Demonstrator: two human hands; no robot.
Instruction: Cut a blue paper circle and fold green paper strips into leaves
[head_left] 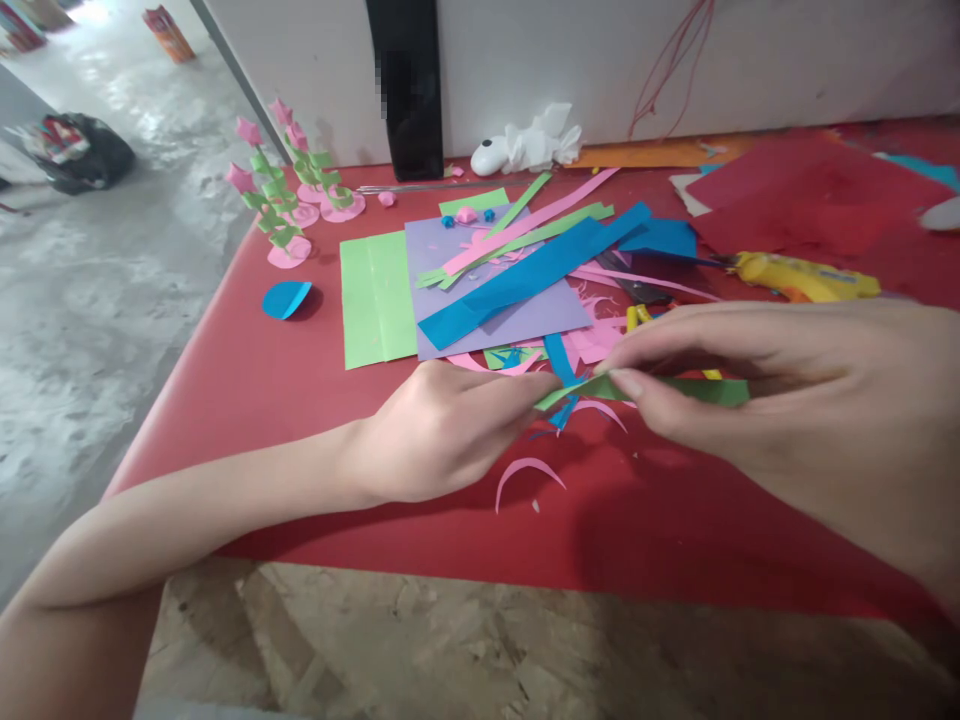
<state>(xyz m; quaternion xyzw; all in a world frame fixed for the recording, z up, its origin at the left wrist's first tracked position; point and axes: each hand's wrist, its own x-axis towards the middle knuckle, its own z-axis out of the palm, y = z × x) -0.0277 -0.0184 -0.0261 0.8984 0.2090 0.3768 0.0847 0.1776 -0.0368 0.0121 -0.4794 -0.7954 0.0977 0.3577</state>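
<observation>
Between my two hands stretches a green paper strip (675, 388), held just above the red tabletop. My left hand (457, 430) is closed, pinching the strip's left end. My right hand (787, 400) pinches it near the middle with thumb and forefinger, and the other end runs back under my palm. Beneath the strip lie blue paper scraps (559, 360) and curved pink offcuts (531, 470). Just beyond my hands, a wide blue strip (517, 280) rests across a lilac sheet (450, 330), with pink and green strips behind it.
Paper flowers (277, 195) with pink bases stand at the table's back left, near a blue paper disc (285, 300). A yellow glue gun (802, 275) lies to the right, before red paper sheets (795, 190). A black upright bar (409, 90) stands at the back.
</observation>
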